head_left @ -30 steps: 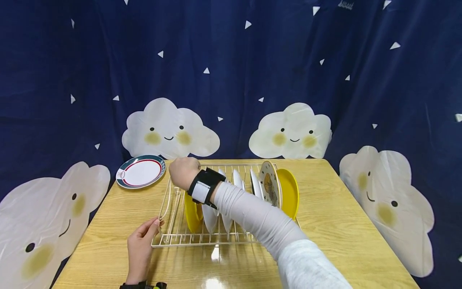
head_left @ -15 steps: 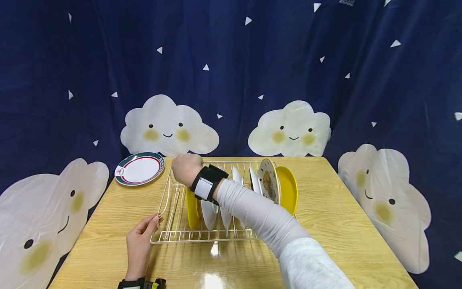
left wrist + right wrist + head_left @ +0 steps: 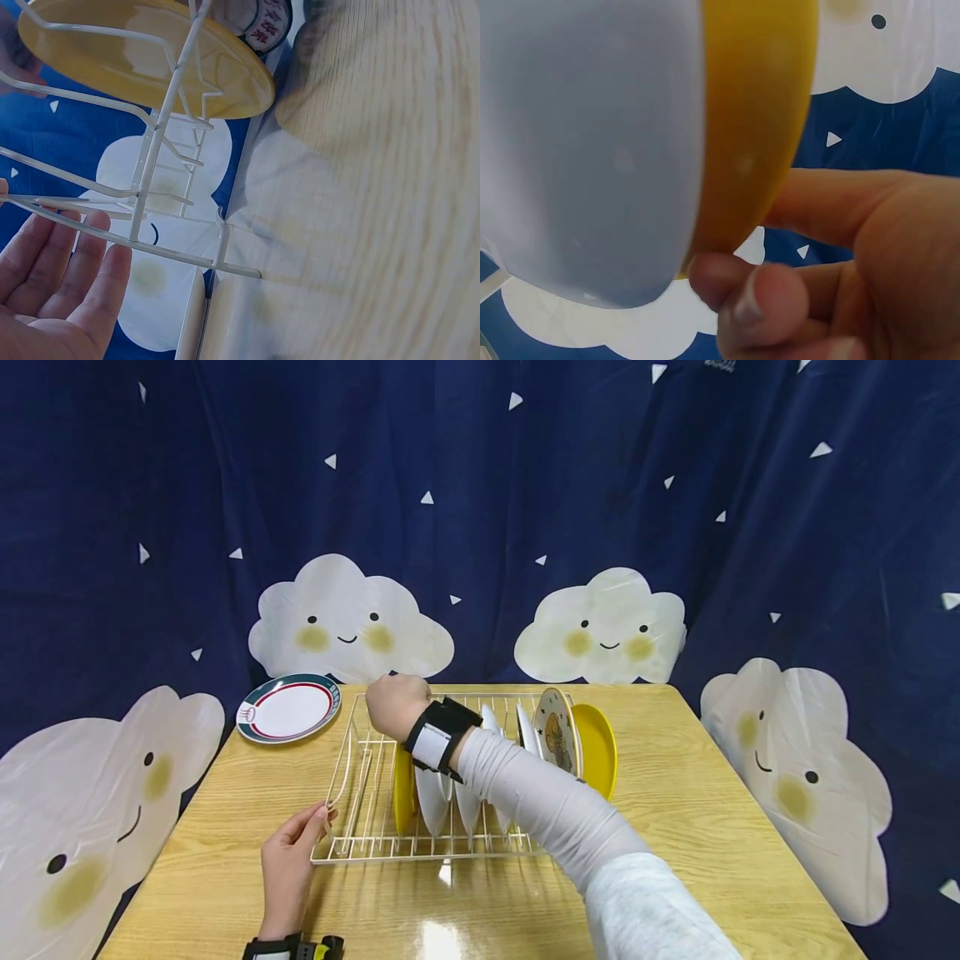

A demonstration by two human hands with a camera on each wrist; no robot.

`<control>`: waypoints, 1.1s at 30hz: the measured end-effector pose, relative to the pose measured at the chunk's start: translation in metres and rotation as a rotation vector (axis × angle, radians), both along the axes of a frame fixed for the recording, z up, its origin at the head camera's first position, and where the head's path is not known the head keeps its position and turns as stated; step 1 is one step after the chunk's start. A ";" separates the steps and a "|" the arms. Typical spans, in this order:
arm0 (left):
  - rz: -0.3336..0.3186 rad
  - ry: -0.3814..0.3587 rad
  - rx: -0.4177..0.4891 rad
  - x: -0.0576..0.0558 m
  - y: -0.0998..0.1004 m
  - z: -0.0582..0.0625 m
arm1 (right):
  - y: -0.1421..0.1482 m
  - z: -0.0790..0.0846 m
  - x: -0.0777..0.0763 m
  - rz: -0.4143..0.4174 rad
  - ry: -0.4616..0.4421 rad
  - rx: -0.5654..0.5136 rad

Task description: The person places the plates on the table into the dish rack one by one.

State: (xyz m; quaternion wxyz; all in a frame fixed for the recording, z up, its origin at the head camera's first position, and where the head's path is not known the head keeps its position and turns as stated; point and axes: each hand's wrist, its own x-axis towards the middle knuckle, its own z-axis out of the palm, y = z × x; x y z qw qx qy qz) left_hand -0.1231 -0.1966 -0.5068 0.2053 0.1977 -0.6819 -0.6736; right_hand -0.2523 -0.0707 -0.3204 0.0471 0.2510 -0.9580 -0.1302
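Observation:
A cream wire dish rack holds several plates on edge. My left hand pinches the wire of its left end; in the left wrist view the fingers curl up under that wire, the thumb mostly cut off. At the rack's back left, my right hand is at the far edge of the leftmost yellow plate. The right wrist view shows fingers on both sides of the yellow plate's rim, pinching it. A white plate stands directly beside it, partly behind the right forearm.
A white plate with a dark green rim lies flat on the wooden table, left behind the rack. A star-patterned plate and another yellow plate stand at the rack's right end. A navy curtain with clouds hangs behind.
My right hand has shifted slightly right, and the leftmost yellow plate has moved right with it, now nearer the white plate and seen more edge-on. My left hand keeps its grip on the rack.

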 end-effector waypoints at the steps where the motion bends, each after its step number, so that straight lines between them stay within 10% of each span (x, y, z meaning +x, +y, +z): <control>1: 0.001 -0.002 0.000 0.000 0.000 0.000 | 0.000 0.000 0.000 0.007 0.002 0.001; 33: -0.016 0.015 0.017 -0.001 -0.002 0.000 | -0.028 -0.007 0.001 0.101 0.004 -0.090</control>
